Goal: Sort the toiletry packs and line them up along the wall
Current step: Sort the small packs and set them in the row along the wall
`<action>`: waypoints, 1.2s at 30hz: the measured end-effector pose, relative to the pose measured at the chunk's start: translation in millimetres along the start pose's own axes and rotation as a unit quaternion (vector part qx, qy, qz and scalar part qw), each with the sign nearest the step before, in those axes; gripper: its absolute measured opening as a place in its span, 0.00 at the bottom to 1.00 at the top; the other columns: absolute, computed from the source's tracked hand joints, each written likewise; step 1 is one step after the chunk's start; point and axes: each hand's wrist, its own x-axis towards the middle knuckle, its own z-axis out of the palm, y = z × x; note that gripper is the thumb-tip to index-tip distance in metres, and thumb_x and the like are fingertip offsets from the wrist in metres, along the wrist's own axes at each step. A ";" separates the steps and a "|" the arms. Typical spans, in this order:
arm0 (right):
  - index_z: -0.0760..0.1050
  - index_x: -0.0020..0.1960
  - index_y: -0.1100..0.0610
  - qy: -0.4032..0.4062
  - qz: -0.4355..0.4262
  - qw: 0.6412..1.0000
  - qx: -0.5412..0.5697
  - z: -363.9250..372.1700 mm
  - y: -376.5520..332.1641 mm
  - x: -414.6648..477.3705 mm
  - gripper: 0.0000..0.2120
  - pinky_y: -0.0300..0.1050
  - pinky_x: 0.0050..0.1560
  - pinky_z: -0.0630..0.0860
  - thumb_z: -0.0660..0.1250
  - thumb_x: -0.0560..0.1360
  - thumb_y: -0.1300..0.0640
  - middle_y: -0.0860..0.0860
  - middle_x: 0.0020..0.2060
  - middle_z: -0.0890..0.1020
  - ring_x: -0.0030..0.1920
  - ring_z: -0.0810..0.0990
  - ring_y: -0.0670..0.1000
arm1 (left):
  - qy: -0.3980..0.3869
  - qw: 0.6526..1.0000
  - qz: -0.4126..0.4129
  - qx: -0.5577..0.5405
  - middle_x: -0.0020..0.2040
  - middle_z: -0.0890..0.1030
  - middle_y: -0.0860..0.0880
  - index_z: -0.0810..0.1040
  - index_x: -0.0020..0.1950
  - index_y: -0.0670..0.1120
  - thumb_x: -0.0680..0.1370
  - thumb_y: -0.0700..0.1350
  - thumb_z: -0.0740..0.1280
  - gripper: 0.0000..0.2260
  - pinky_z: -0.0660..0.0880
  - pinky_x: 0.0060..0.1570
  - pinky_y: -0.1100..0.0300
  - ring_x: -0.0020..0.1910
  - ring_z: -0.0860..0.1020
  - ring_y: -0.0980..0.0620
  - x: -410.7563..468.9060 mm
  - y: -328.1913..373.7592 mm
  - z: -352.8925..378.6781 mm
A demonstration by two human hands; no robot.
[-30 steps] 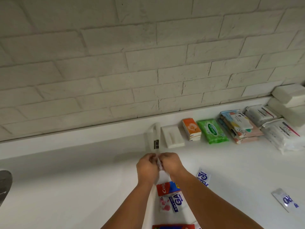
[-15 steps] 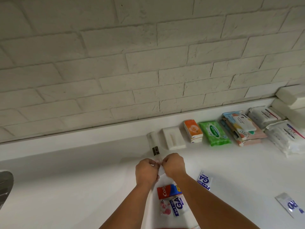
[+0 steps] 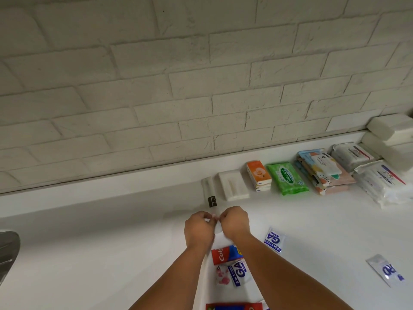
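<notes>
— Hands?
— Found left hand [image 3: 199, 229] and right hand [image 3: 234, 222] side by side, below-left of the green wipes pack [image 3: 287, 177]. Each grip clamped on the top of the clear bag [image 3: 221, 239].
— Contents?
— Seen inside: red toothpaste sachet [image 3: 225, 253], blue-and-white sachet [image 3: 239, 272]; possibly more, cut off by the frame.
— Row along the wall [image 3: 201, 86]?
— Left of the green wipes pack: orange tissue pack [image 3: 259, 174], white box [image 3: 233, 185], clear tube [image 3: 209, 191]. Right of it: patterned stack [image 3: 324, 173], white packs [image 3: 380, 180]. Below it, on the desk [image 3: 111, 253]: loose sachet [image 3: 273, 240], second loose sachet [image 3: 385, 272].
</notes>
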 end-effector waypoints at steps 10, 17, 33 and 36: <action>0.84 0.47 0.55 -0.005 -0.056 0.998 0.041 -24.5 14.2 -26.0 0.12 0.41 0.47 0.77 0.67 0.76 0.48 0.51 0.45 0.86 0.45 0.82 0.53 | 0.016 0.999 0.032 0.034 0.42 0.84 0.52 0.83 0.53 0.48 0.76 0.55 0.71 0.12 0.73 0.45 0.65 0.41 0.81 0.54 -11.6 2.7 -11.2; 0.82 0.54 0.56 -0.056 -0.189 0.980 0.034 -67.0 56.0 -95.6 0.09 0.35 0.50 0.73 0.67 0.77 0.57 0.50 0.49 0.85 0.46 0.80 0.46 | -0.013 0.992 0.128 0.003 0.36 0.81 0.52 0.82 0.52 0.50 0.77 0.45 0.71 0.04 0.70 0.37 0.74 0.33 0.78 0.63 -100.8 9.3 -35.4; 0.78 0.60 0.52 -0.211 -0.385 0.877 -0.196 -83.4 164.0 -174.2 0.19 0.46 0.59 0.71 0.70 0.72 0.47 0.50 0.56 0.78 0.59 0.72 0.52 | -0.106 0.966 0.126 0.200 0.55 0.80 0.60 0.81 0.61 0.55 0.74 0.43 0.74 0.16 0.68 0.53 0.74 0.53 0.74 0.60 -258.3 -45.6 -0.4; 0.77 0.60 0.53 -0.202 -0.410 0.857 -0.239 -81.1 168.7 -173.8 0.14 0.46 0.59 0.70 0.65 0.76 0.52 0.51 0.56 0.78 0.60 0.71 0.53 | -0.072 0.951 0.152 0.258 0.60 0.79 0.60 0.79 0.64 0.55 0.74 0.43 0.73 0.19 0.65 0.55 0.71 0.57 0.71 0.56 -267.3 -47.5 11.0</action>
